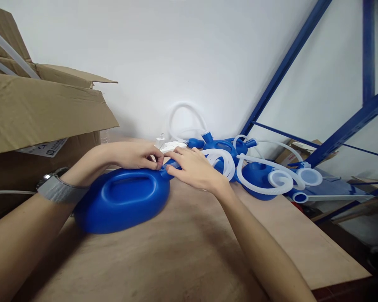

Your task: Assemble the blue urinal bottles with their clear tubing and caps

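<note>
Blue and smooth, a jug [121,209] lies on the wooden bench [189,251], its moulded grip facing up and its neck [164,168] pointing to its right. At the neck, the left hand [135,156] is curled, thumb and forefinger tips pressed together; I cannot tell whether they pinch anything. The wrist of that arm, wearing a silver watch [63,188], crosses over the jug's far left side. From the jug's right, the right hand [195,170] reaches across the neck, fingers spread, with blue showing between thumb and forefinger; I cannot tell how firmly they grip.

Just beyond the jug's neck sits a white power strip [173,146]. To the jug's left and behind stands an open cardboard box [50,107]. Well to the jug's right are more blue jugs [255,178] with coiled whitish tubes [228,165] among them, and a round translucent lid [311,177] beyond these. Farther right of the jug rises a blue metal frame [286,54].
</note>
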Action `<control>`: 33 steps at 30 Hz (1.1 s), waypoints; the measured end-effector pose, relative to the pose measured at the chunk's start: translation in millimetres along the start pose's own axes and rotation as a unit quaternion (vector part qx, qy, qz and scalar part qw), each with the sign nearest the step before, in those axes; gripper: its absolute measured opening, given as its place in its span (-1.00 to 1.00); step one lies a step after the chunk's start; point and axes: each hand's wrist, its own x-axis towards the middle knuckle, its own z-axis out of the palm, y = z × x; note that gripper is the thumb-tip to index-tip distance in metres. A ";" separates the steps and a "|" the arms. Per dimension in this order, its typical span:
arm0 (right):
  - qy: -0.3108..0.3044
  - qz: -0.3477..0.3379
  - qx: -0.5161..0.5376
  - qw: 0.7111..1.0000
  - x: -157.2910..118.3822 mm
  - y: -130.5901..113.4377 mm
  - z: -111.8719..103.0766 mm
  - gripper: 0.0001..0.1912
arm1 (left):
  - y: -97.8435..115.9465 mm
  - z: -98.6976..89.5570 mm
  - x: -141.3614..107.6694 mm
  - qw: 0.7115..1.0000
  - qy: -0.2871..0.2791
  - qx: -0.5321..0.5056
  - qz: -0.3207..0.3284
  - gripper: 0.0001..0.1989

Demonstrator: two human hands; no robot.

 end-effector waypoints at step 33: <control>0.154 -0.058 0.255 0.953 -3.1 22.6 -21.0 -0.54 | 23.9 10.3 -4.0 0.996 -0.038 0.001 -0.086 -0.11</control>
